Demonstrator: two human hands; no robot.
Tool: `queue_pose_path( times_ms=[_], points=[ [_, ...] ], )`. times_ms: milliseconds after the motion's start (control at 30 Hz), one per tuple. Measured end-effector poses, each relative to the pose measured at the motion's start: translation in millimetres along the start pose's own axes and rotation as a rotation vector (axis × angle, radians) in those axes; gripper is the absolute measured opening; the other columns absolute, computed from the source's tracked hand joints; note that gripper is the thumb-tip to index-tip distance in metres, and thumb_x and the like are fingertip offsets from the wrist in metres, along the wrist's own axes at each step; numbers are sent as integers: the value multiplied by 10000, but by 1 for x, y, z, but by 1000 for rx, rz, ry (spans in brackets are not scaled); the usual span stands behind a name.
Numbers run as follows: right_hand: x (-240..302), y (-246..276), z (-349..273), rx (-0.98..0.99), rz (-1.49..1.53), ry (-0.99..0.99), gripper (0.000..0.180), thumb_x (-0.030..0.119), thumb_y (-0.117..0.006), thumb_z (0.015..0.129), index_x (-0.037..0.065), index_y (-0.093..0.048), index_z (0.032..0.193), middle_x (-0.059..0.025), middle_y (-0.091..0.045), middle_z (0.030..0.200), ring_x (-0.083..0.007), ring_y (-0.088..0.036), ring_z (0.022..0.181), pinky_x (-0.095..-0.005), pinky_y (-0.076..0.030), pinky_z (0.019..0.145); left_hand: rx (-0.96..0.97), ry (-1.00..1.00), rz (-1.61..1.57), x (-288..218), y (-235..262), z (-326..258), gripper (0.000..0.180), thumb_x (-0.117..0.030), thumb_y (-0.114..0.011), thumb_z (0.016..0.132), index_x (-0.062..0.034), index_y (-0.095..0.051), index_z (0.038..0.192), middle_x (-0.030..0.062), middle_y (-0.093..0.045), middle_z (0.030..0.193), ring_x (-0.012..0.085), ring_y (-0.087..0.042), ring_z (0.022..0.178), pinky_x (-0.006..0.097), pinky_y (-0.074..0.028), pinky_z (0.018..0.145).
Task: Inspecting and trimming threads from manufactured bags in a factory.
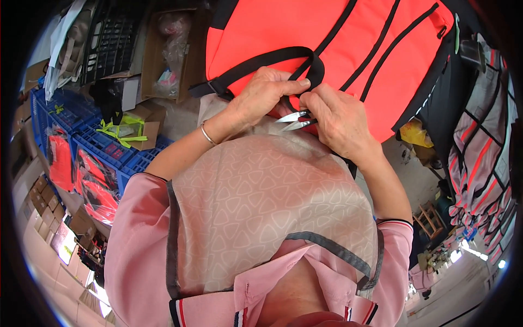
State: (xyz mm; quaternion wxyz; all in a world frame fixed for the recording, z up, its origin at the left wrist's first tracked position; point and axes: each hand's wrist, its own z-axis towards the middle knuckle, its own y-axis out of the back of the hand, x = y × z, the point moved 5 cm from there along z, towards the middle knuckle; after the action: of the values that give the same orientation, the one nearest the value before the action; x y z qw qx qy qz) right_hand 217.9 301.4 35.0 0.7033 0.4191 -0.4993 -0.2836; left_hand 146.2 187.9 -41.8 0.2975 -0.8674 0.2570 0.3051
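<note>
A bright coral-red backpack [261, 32] with black trim lies in front of me. My left hand [264, 90] is closed on a black webbing strap [267, 56], which loops up over the thumb. Close beside it, my right hand [335, 117] is curled round a small pair of scissors [294, 121]. Their two silver blades stick out to the left, slightly apart, below the strap; the handles are hidden in the palm. Whether the right fingertips also pinch the strap, I cannot tell.
Blue plastic crates [103, 144] stand at the left, with red pieces in clear bags [98, 185] hanging there. Behind them is an open cardboard box [169, 54] holding plastic wrap. Grey and red strapped pieces [476, 141] hang at the right, near a yellow bag [417, 133].
</note>
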Motion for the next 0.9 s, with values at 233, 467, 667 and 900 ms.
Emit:
queue_pose_path(
  times_ms=[233,467,667,900],
  points=[
    [-20,19,-24,115,698,-418,173,-103,-554,727,-1,-546,866,-96,-498,795,-215,-527,653,-300,-412,573,-29,-15,97,8,4,5,300,-298,-667,914,-4,-709,868,50,-666,697,120,-650,568,227,-506,502],
    [-10,55,-14,-16,-32,-342,314,237,-784,728,84,-662,974,-30,-586,786,-214,-595,724,-336,-478,628,-14,-27,108,3,-1,3,334,-313,-655,923,15,-701,873,48,-668,733,115,-639,560,227,-502,500],
    [6,49,-4,62,-436,23,276,231,-763,737,93,-689,964,11,-630,839,-165,-558,693,-313,-415,594,-6,-21,144,-1,0,1,330,-310,-647,927,12,-704,877,45,-667,729,98,-618,558,230,-491,509],
    [12,43,13,100,-397,114,125,141,-659,692,99,-632,806,17,-555,733,-135,-542,734,-283,-381,582,-20,-46,114,0,-2,0,327,-308,-647,928,8,-709,873,53,-682,740,93,-613,549,231,-490,507]
  ],
)
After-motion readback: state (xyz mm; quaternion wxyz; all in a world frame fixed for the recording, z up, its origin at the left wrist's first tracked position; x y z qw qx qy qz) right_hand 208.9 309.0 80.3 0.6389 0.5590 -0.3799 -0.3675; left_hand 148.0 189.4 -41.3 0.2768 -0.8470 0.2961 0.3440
